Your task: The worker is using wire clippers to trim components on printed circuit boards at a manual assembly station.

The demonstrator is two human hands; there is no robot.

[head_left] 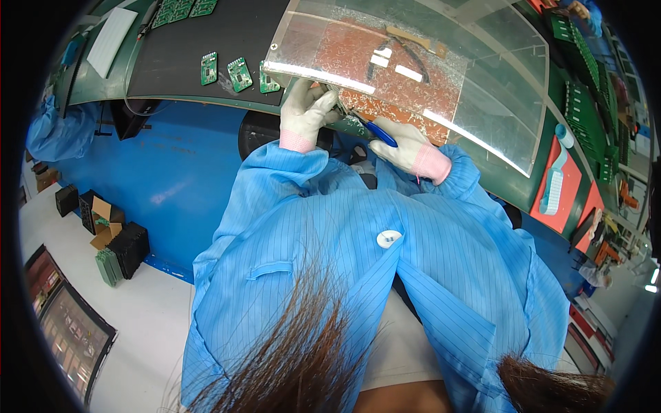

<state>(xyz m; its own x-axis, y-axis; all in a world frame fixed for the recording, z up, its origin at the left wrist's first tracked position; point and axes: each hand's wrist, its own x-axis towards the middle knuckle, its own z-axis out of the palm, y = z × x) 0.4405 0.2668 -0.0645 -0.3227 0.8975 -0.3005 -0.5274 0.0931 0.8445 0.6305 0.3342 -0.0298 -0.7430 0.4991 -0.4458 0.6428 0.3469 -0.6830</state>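
My left hand (pixel 308 110), in a white glove with a pink cuff, is closed at the near edge of a clear plastic cover (pixel 492 131). Its fingers pinch what looks like a small circuit board, seen edge-on and mostly hidden. Wrapped in my gloved right hand (pixel 406 146) are blue-handled side cutters (pixel 381 133), whose jaws point left toward the left fingers. Beneath the cover, an orange-brown surface (pixel 385 48) is strewn with many tiny clipped bits. Left of the cover, several green circuit boards (pixel 239 74) lie on a black mat (pixel 186 65).
More green boards (pixel 180 9) lie at the mat's far end, near a white slab (pixel 112 41). On the right are a red sheet (pixel 551 186) with a pale blue strip (pixel 553 186) and racked green boards (pixel 585 117). Another person's blue sleeve (pixel 60 131) shows at far left.
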